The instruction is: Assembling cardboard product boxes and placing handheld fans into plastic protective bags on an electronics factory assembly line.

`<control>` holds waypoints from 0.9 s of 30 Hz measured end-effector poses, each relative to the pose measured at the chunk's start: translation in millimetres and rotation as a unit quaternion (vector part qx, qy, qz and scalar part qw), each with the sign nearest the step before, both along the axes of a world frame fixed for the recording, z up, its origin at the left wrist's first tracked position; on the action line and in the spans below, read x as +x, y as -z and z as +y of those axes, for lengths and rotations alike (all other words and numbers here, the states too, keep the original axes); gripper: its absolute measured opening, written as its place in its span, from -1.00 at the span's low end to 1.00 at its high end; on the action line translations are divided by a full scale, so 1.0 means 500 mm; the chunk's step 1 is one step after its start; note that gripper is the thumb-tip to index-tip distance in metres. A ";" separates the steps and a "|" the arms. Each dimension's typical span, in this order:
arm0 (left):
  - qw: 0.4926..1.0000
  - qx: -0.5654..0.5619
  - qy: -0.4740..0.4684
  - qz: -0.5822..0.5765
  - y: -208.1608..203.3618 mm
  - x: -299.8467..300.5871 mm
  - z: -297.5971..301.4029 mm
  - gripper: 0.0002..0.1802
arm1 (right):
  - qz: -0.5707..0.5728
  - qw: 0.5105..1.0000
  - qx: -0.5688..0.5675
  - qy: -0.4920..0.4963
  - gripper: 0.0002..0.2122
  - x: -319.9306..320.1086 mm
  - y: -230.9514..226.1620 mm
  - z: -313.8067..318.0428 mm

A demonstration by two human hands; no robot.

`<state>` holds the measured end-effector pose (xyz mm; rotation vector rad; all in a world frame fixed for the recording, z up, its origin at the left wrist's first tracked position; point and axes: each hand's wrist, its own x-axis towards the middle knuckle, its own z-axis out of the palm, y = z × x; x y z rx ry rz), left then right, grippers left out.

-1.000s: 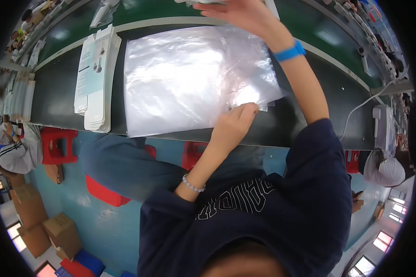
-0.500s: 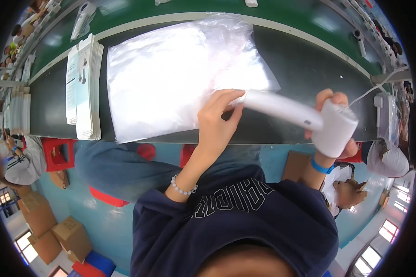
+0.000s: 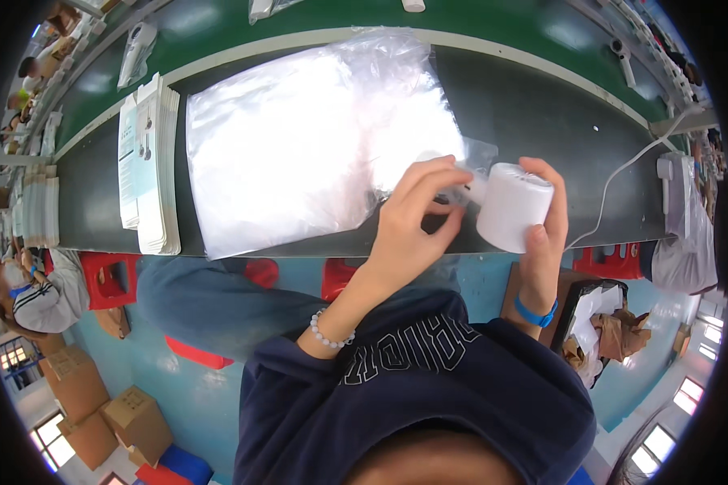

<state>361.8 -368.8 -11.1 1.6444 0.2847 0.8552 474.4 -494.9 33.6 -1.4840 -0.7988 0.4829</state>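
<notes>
My right hand [image 3: 548, 218] grips a white handheld appliance shaped like a hair dryer [image 3: 511, 212]. Its wide round head faces up toward me, and its narrower handle points left, mostly behind my left hand [image 3: 421, 206]. The fingers of that hand are curled, thumb and forefinger close together beside the handle; what they pinch is hidden. Thin clear film [image 3: 482, 153] shows just behind the fingertips. Left of my hands lies a large stack of clear plastic bags [image 3: 279, 149] on the dark table.
Flat white and teal boxes [image 3: 155, 170] stand stacked at the left. A white cable [image 3: 623, 174] runs down the right side to the table edge. Beyond the pale rail [image 3: 299, 39], a bagged white appliance [image 3: 139, 48] lies on the green belt. Bagged goods [image 3: 679, 198] sit far right.
My right hand has moved left with the hair dryer, turning its head end upward and bringing it close to my left hand. My left hand has shifted slightly right and down. The cable now hangs apart.
</notes>
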 end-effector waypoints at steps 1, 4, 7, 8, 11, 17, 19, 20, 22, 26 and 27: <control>1.000 0.013 0.015 -0.004 -0.001 0.003 0.004 -0.47 | 0.018 1.000 0.005 -0.008 -0.37 -0.005 -0.001 0.005; 0.998 -0.021 0.049 -0.020 -0.015 0.007 0.007 -0.44 | 0.051 0.998 0.025 -0.033 -0.48 -0.006 -0.004 0.006; 0.992 -0.067 0.095 -0.042 -0.016 0.001 0.007 -0.38 | 0.025 1.000 0.017 -0.007 -0.48 -0.005 -0.016 0.004; 0.988 -0.085 0.113 -0.063 -0.019 0.003 0.007 -0.36 | 0.005 1.000 -0.009 0.008 -0.48 -0.005 -0.025 0.004; 0.988 -0.069 0.118 -0.069 -0.023 0.001 0.006 -0.34 | -0.047 0.998 -0.040 0.025 -0.49 0.001 -0.020 0.002; 0.989 -0.004 0.120 -0.092 -0.021 0.009 0.006 -0.32 | -0.255 0.962 -0.089 0.038 -0.47 0.024 -0.030 0.000; 0.988 -0.012 0.120 -0.093 -0.016 0.011 0.007 -0.33 | -0.249 0.964 -0.090 0.031 -0.45 0.026 -0.035 0.005; 0.988 -0.021 0.122 -0.094 -0.015 0.011 0.007 -0.33 | -0.221 0.971 -0.088 0.016 -0.44 0.027 -0.037 0.007; 0.987 -0.037 0.124 -0.093 -0.020 0.012 0.006 -0.34 | -0.193 0.977 -0.088 0.002 -0.43 0.031 -0.035 0.008; 0.988 -0.020 0.128 -0.081 -0.033 0.016 0.010 -0.35 | -0.146 0.986 -0.083 -0.016 -0.42 0.042 -0.029 0.006; 0.989 -0.019 0.127 -0.080 -0.032 0.016 0.011 -0.35 | -0.156 0.983 -0.090 -0.019 -0.42 0.043 -0.028 0.008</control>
